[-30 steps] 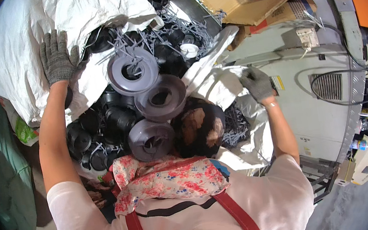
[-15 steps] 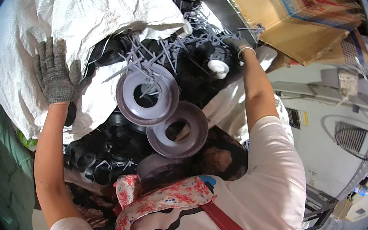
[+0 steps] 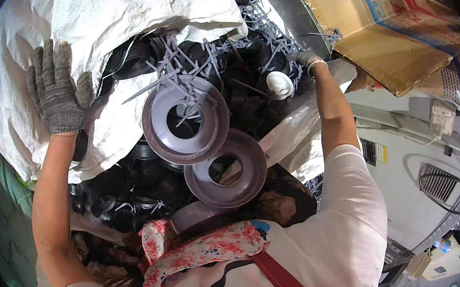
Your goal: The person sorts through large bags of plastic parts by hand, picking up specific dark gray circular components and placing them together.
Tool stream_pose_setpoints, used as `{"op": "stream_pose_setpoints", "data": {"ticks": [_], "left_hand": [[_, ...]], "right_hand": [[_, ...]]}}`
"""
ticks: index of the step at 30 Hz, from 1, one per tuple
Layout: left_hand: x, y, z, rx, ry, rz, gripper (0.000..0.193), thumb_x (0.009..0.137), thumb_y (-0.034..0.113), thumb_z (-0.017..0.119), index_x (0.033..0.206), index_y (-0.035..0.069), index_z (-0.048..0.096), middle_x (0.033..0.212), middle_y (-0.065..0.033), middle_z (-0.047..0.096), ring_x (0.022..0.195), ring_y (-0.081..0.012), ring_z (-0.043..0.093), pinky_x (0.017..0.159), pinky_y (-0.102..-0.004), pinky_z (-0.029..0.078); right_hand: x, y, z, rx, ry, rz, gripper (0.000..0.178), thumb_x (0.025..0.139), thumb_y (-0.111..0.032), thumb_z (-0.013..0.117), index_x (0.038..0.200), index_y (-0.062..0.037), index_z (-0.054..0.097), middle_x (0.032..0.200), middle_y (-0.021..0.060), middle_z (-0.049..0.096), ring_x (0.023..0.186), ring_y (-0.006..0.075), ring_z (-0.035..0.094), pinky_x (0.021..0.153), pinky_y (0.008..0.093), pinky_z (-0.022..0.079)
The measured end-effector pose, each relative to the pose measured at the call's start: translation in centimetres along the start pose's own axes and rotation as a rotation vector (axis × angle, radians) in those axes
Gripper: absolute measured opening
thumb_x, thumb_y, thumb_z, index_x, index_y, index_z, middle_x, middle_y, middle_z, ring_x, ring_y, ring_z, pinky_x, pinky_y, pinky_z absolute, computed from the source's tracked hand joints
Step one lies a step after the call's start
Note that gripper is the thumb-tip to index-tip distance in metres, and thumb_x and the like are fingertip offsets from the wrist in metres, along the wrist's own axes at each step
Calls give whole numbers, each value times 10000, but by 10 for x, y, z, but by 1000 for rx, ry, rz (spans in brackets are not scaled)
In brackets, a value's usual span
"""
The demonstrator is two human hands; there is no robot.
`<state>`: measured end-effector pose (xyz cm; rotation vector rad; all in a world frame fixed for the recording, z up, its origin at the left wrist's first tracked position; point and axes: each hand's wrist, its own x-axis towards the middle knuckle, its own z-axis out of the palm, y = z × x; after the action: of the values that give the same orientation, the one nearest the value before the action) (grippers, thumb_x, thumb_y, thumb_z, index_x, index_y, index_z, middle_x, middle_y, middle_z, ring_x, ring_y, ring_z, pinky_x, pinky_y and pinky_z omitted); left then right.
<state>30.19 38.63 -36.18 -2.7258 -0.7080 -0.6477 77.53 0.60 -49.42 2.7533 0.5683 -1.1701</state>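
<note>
My left hand (image 3: 57, 93), in a grey knit glove, lies with fingers spread on the white woven sack (image 3: 91, 19). Out of the sack's mouth spill black ringed plastic parts (image 3: 134, 58) and thin grey plastic sticks (image 3: 193, 93). On the right, my gloved right hand (image 3: 304, 57) is at the heap's edge, among more sticks; its fingers are too foreshortened to read. A white round cap-like piece (image 3: 279, 85) lies left of it. Between my arms, a grey ring-shaped part (image 3: 216, 136) partly overlaps another grey ring (image 3: 253, 166) nearer my body.
Flattened cardboard (image 3: 398, 51) stands at the upper right, beyond a dark panel edge (image 3: 307, 23). A pale machine cabinet (image 3: 401, 161) with a vent and cables stands at the right. Green cloth (image 3: 6, 231) hangs at the left. A third grey ring (image 3: 196, 216) sits by my apron.
My right hand has shifted slightly right in the picture, and my left hand slightly left and up. The white cap-like piece now shows more of its round face.
</note>
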Motion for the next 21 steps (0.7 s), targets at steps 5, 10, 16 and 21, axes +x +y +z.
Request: {"op": "stream_pose_setpoints", "data": {"ticks": [5, 10, 16, 21], "left_hand": [[-2, -1, 0, -4, 8, -8, 610, 774, 339, 514, 1329, 124, 378, 1391, -118, 328, 1295, -299, 280, 1061, -445, 156], [-4, -2, 6, -29, 21, -21, 606, 776, 356, 517, 1326, 139, 384, 1397, -104, 324, 1296, -287, 280, 1062, -438, 156], [-7, -3, 4, -46, 31, -53, 601, 785, 369, 512, 1326, 142, 384, 1396, -103, 322, 1303, -282, 266, 1069, -433, 147], [-6, 2, 2, -36, -39, -101, 608, 785, 385, 504, 1324, 129, 385, 1396, -123, 312, 1311, -295, 242, 1075, -435, 133]], "right_hand": [[32, 3, 28, -23, 7, 38, 485, 804, -356, 575, 1173, -43, 539, 1241, 145, 511, 1137, 260, 493, 935, 332, 379], [52, 30, 54, -339, 195, -20, 607, 730, -458, 586, 1190, -67, 531, 1224, 160, 520, 1144, 293, 489, 923, 369, 392], [-45, -45, -19, -307, 135, -260, 625, 685, -500, 620, 1082, -18, 587, 1141, 201, 555, 1034, 305, 551, 865, 348, 421], [-105, -88, -35, -63, 340, -261, 533, 657, -423, 640, 1017, -32, 612, 1001, 184, 614, 916, 298, 584, 805, 359, 442]]}}
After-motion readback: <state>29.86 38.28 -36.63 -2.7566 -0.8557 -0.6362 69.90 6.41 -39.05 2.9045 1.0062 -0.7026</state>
